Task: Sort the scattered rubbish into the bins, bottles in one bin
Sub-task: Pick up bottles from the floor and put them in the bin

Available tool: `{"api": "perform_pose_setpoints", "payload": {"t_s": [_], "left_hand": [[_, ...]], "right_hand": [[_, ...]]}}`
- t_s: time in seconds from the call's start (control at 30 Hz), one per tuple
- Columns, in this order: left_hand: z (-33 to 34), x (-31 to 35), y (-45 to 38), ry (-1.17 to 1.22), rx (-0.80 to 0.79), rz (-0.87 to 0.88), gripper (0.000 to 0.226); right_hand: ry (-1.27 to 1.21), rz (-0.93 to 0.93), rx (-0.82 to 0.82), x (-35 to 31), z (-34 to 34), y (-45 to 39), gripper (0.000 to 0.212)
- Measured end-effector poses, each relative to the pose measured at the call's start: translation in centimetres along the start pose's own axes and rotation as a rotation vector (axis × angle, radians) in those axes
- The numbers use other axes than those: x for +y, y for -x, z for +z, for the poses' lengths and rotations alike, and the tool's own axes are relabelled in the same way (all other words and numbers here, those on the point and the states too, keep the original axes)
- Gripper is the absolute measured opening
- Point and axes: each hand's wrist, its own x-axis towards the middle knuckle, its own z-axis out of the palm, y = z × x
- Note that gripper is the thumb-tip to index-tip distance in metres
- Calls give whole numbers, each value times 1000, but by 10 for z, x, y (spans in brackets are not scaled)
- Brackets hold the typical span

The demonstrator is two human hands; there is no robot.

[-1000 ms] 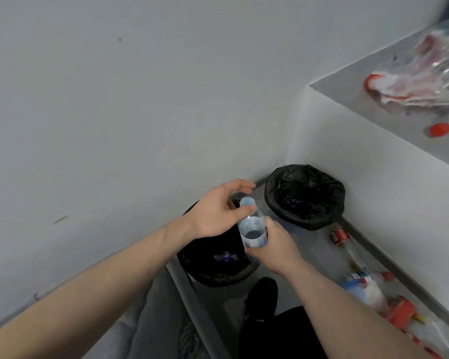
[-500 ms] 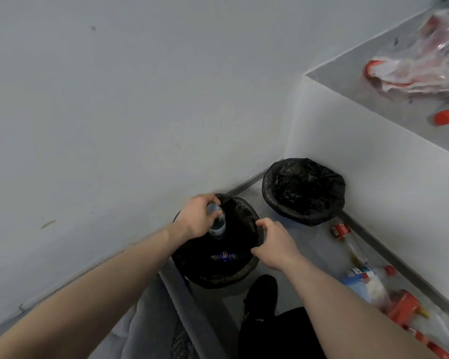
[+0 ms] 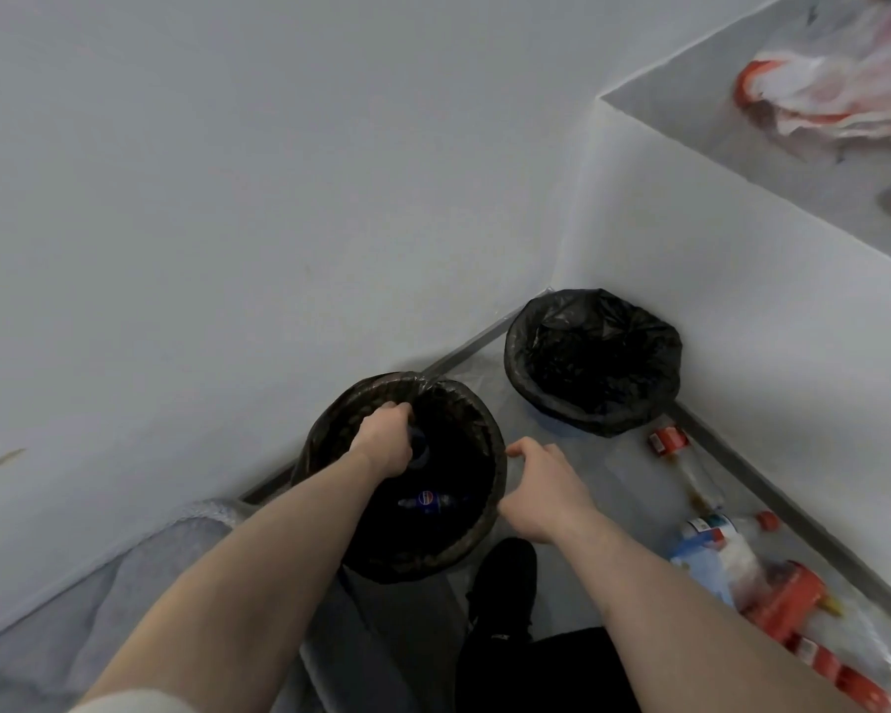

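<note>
while left hand [image 3: 386, 441] grips bottle [image 3: 419, 449] inside near bin [image 3: 330, 434], right hand [image 3: 546, 486] hovers.

1. My left hand [image 3: 388, 441] fills part of the near bin [image 3: 477, 527] mouth; the rest of the mouth is open.
2. The far bin [image 3: 593, 360] gapes unobstructed in the wall corner.
3. Bare floor [image 3: 608, 465] lies between the bins.
4. Bottles [image 3: 716, 548] crowd the right strip by the wall.

bottle [image 3: 419, 450] mostly hidden behind left hand [image 3: 386, 445], ledge rubbish [image 3: 834, 90] blurred — cut off
</note>
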Motion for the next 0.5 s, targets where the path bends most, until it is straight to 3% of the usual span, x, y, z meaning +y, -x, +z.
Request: {"api": "perform_pose_setpoints", "payload": {"t_s": [0.4, 0.5], "left_hand": [[6, -4, 21, -17, 9, 107, 51], [12, 9, 34, -93, 15, 204, 49]], "right_hand": [[69, 31, -67, -3, -9, 7, 70], [203, -10, -116, -3, -10, 12, 71]]}}
